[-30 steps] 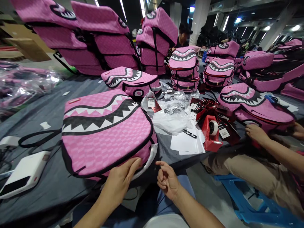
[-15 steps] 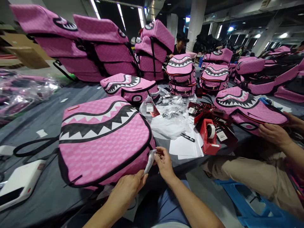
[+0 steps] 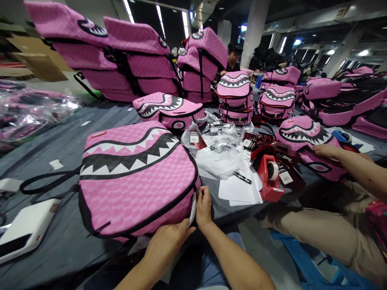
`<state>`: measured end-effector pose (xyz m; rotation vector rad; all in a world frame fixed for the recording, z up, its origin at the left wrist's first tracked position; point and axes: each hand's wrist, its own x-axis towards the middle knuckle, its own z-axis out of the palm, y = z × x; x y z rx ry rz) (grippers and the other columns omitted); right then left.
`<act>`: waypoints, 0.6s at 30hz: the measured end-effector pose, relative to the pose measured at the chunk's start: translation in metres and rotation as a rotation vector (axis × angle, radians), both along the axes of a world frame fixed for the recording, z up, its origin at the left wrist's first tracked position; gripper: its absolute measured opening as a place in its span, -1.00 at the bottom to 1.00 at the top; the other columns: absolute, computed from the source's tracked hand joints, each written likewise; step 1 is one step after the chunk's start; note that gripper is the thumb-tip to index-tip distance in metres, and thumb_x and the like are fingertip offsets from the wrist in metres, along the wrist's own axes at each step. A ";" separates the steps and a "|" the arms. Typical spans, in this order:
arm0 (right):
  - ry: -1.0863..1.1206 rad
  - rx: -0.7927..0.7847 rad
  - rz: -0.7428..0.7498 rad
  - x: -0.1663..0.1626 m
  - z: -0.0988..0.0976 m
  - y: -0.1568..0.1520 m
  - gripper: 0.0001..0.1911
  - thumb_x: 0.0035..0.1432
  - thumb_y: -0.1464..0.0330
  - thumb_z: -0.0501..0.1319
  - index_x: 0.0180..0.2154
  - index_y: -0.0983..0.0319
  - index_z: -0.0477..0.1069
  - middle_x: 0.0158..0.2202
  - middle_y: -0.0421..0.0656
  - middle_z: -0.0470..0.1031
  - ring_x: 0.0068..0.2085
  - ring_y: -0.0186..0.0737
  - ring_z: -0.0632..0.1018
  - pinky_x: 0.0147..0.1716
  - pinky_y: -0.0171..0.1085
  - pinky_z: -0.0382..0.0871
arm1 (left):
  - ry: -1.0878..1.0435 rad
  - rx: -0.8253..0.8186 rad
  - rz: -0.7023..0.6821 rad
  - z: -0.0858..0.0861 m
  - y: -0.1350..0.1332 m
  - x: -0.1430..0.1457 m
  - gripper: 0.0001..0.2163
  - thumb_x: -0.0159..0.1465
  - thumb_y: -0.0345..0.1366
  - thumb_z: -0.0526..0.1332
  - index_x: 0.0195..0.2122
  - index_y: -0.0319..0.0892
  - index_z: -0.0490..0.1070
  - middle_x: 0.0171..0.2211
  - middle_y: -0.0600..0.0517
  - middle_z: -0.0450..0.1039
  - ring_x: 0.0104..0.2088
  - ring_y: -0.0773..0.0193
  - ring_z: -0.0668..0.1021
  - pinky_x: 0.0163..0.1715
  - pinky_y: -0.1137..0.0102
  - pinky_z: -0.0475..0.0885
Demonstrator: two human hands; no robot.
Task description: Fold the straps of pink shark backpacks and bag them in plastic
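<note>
A pink checkered backpack with a black-and-white shark-mouth print lies on the table before me, printed side up. A whitish, soft strip of wrapping hangs along its lower right side. My left hand is closed at the strip's lower end, by the bag's bottom edge; its fingertips are partly hidden. Higher up, my right hand has its fingers curled against the strip and the bag's side. What lies under the wrapping cannot be seen.
Right of the bag lie clear plastic wrapping, white paper, a black snipper and a red tape dispenser. A power bank-like white device sits left. A co-worker's hand touches another backpack. Stacked backpacks stand behind.
My right hand has moved in closer against the bag's side, and the white strip now lies tighter along it. The co-worker's hand has shifted across the other backpack. The view has turned slightly left.
</note>
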<state>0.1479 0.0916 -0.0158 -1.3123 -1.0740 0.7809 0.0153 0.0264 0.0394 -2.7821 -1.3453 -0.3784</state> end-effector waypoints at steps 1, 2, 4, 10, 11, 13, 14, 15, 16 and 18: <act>-0.041 -0.001 -0.005 -0.001 -0.002 0.003 -0.65 0.35 0.01 -0.03 -0.34 0.10 0.20 -0.42 -0.25 0.32 -0.36 -0.20 0.38 -0.27 -0.22 0.29 | -0.044 0.108 -0.038 0.004 -0.001 -0.001 -0.67 0.53 -0.25 -0.04 -0.28 -0.16 0.46 -0.64 0.12 0.48 -0.65 0.23 0.56 -0.64 0.35 0.22; -0.064 -0.005 0.001 0.000 -0.003 0.005 -0.67 0.35 0.03 -0.03 -0.34 0.10 0.20 -0.42 -0.24 0.32 -0.36 -0.19 0.38 -0.27 -0.21 0.28 | -0.085 0.225 -0.069 0.009 -0.003 -0.003 -0.64 0.54 -0.23 -0.07 -0.25 -0.19 0.47 -0.62 0.10 0.49 -0.64 0.25 0.55 -0.61 0.35 0.27; -0.073 -0.011 0.024 0.007 -0.003 0.004 -0.70 0.35 0.05 0.00 -0.31 0.10 0.21 -0.41 -0.24 0.34 -0.34 -0.17 0.40 -0.25 -0.19 0.29 | -0.119 0.433 -0.121 0.021 -0.007 -0.017 -0.71 0.53 -0.25 -0.01 -0.11 -0.26 0.47 -0.48 0.03 0.59 -0.51 0.25 0.61 -0.40 0.35 0.43; -0.335 0.286 0.200 0.045 0.020 -0.027 -0.80 0.41 0.20 0.10 -0.13 0.17 0.38 -0.24 -0.13 0.49 -0.25 -0.20 0.49 -0.20 -0.21 0.38 | -0.010 0.448 -0.081 0.009 -0.016 -0.114 -0.67 0.42 -0.49 0.08 0.04 0.00 0.52 -0.19 0.03 0.67 -0.22 0.26 0.65 -0.10 0.36 0.44; -0.435 0.402 0.317 0.048 0.027 -0.030 -0.81 0.40 0.21 0.15 -0.09 0.16 0.42 -0.19 -0.10 0.53 -0.17 -0.17 0.51 -0.12 -0.18 0.39 | 0.006 0.386 -0.077 0.002 -0.014 -0.127 -0.57 0.40 -0.55 0.04 0.09 0.07 0.51 -0.16 0.05 0.67 -0.17 0.29 0.65 -0.04 0.38 0.44; -0.646 0.605 0.578 0.049 0.043 -0.031 -0.79 0.37 0.21 0.24 0.00 0.10 0.47 -0.11 -0.09 0.58 -0.02 -0.10 0.52 0.06 -0.10 0.33 | 0.022 0.298 -0.097 -0.008 -0.006 -0.145 -0.44 0.35 -0.62 -0.02 0.13 0.14 0.50 -0.12 0.07 0.67 -0.10 0.32 0.64 0.03 0.41 0.43; -0.736 0.668 0.679 0.048 0.050 -0.028 -0.78 0.36 0.22 0.27 0.01 0.07 0.48 -0.11 -0.11 0.60 0.01 -0.09 0.51 0.13 -0.08 0.28 | 0.037 0.277 -0.128 -0.010 0.000 -0.149 -0.42 0.34 -0.63 -0.04 0.13 0.14 0.51 -0.12 0.07 0.67 -0.08 0.33 0.64 0.03 0.43 0.43; -0.806 0.701 0.739 0.046 0.056 -0.023 -0.82 0.36 0.25 0.27 -0.02 0.06 0.50 -0.15 -0.13 0.61 -0.01 -0.11 0.51 0.16 -0.07 0.25 | 0.061 0.272 -0.166 -0.009 0.006 -0.150 -0.42 0.33 -0.64 -0.05 0.12 0.13 0.52 -0.11 0.07 0.67 -0.06 0.34 0.64 0.02 0.45 0.43; -0.855 0.713 0.767 0.043 0.060 -0.017 -0.88 0.36 0.29 0.26 -0.07 0.06 0.51 -0.22 -0.16 0.59 -0.07 -0.13 0.51 0.16 -0.07 0.24 | 0.092 0.283 -0.204 -0.006 0.012 -0.151 -0.41 0.32 -0.66 -0.06 0.11 0.11 0.53 -0.10 0.08 0.67 -0.06 0.35 0.63 0.01 0.46 0.43; -0.919 0.716 0.764 0.039 0.064 -0.005 -0.89 0.34 0.39 0.21 -0.22 0.09 0.50 -0.36 -0.20 0.52 -0.21 -0.18 0.48 0.12 -0.10 0.25 | 0.145 0.329 -0.239 0.003 0.022 -0.149 -0.40 0.30 -0.69 -0.06 0.11 0.07 0.52 -0.08 0.07 0.66 -0.07 0.35 0.63 -0.01 0.46 0.42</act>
